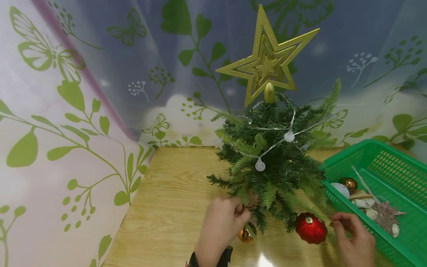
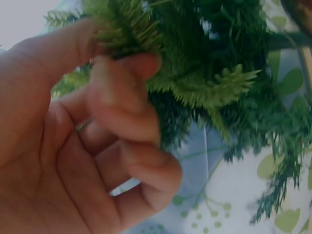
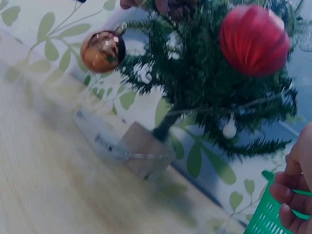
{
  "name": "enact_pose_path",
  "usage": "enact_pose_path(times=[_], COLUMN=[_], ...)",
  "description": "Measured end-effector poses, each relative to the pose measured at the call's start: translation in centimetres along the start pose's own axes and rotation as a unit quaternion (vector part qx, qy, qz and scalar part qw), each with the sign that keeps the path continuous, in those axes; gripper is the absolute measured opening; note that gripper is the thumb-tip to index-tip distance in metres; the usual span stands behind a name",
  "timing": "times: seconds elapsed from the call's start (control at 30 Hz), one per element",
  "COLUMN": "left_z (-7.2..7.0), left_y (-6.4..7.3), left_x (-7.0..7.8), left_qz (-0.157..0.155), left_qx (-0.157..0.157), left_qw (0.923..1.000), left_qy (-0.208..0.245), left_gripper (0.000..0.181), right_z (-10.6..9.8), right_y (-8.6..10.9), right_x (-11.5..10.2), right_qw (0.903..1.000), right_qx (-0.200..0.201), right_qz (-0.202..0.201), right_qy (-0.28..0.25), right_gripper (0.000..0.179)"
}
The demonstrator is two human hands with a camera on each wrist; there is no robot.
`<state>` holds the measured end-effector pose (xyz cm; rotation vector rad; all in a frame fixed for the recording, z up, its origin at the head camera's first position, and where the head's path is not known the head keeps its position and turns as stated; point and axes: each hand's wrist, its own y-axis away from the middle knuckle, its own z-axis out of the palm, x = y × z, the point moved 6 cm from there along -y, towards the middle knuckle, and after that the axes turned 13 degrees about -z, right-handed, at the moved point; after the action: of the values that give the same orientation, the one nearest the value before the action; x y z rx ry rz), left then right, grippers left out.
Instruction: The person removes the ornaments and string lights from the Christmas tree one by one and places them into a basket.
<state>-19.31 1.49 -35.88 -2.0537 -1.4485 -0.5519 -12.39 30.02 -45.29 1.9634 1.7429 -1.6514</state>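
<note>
A small artificial Christmas tree (image 1: pixel 283 163) carries a gold star (image 1: pixel 268 59) and a string of clear bulb lights (image 1: pixel 260 164). My left hand (image 1: pixel 221 218) is at its lower left; thumb and forefinger pinch a green branch tip (image 2: pixel 129 29) in the left wrist view. Just beside that hand, a shiny copper-gold ball (image 1: pixel 247 233) hangs, and a pine cone (image 1: pixel 252 199) sits among the needles. On the lower right hangs a ribbed red ball (image 1: pixel 311 228). Right of it, my right hand (image 1: pixel 355 239) has loosely bent fingers, with nothing visible held in them.
A green plastic basket (image 1: pixel 343 157) stands at the right, with a brown ball (image 1: pixel 348 184), a glittery pinkish star (image 1: pixel 388 216) and other small ornaments inside. The tree's block base (image 3: pixel 146 151) rests on the wooden table (image 1: pixel 180 178). Patterned curtain (image 1: pixel 186 92) hangs behind and at the left.
</note>
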Motion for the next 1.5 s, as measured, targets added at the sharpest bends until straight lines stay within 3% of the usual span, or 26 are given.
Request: enact_pose_path(times=[0.07,0.17,0.27,0.37,0.5,0.63,0.73,0.83,1.0,1.27,1.5], left_z=[0.3,0.9,1.7,2.4,2.8,3.0,3.1,3.3,3.6,3.9,4.0], left_y=[0.0,-0.2,-0.3,-0.4,-0.4,-0.2,-0.2,-0.2,-0.2,-0.1,0.1], left_x=[0.2,0.0,-0.5,-0.8,-0.7,-0.5,-0.3,0.0,0.4,0.4,0.2], left_qz=[-0.019,-0.073,-0.132,-0.16,-0.159,-0.146,-0.148,-0.157,-0.164,-0.16,-0.167], left_qx=[-0.005,-0.018,-0.034,-0.045,-0.045,-0.041,-0.035,-0.023,-0.021,-0.03,-0.053], left_qw=[0.9998,0.9967,0.9881,0.9812,0.9804,0.9824,0.9823,0.9801,0.9781,0.9798,0.9754], left_qy=[0.004,0.031,0.071,0.098,0.107,0.109,0.11,0.12,0.126,0.117,0.134], left_gripper=[0.044,0.047,0.052,0.055,0.056,0.056,0.057,0.055,0.054,0.056,0.057], right_z=[-0.2,-0.6,-0.8,-1.1,-1.1,-0.1,0.5,0.6,0.8,1.7,2.4], right_y=[-0.2,-0.6,-0.9,-1.0,-0.8,0.0,0.3,-0.1,-1.2,-2.8,-4.2], right_x=[-0.3,-0.8,-1.4,-2.1,-2.4,-2.0,-2.7,-3.8,-5.3,-5.7,-5.1], right_qw=[0.9997,0.9973,0.9915,0.9856,0.9843,0.9802,0.9788,0.9836,0.9881,0.987,0.9885], right_qx=[0.014,0.037,0.05,0.049,-0.009,-0.122,-0.163,-0.15,-0.132,-0.111,-0.097], right_qz=[0.007,0.018,0.029,0.037,0.017,-0.036,-0.066,-0.069,-0.076,-0.115,-0.114], right_qy=[-0.021,-0.061,-0.116,-0.158,-0.175,-0.152,-0.104,-0.073,-0.019,-0.02,0.021], right_gripper=[0.013,0.012,0.01,0.01,0.019,0.04,0.051,0.05,0.033,0.023,0.024])
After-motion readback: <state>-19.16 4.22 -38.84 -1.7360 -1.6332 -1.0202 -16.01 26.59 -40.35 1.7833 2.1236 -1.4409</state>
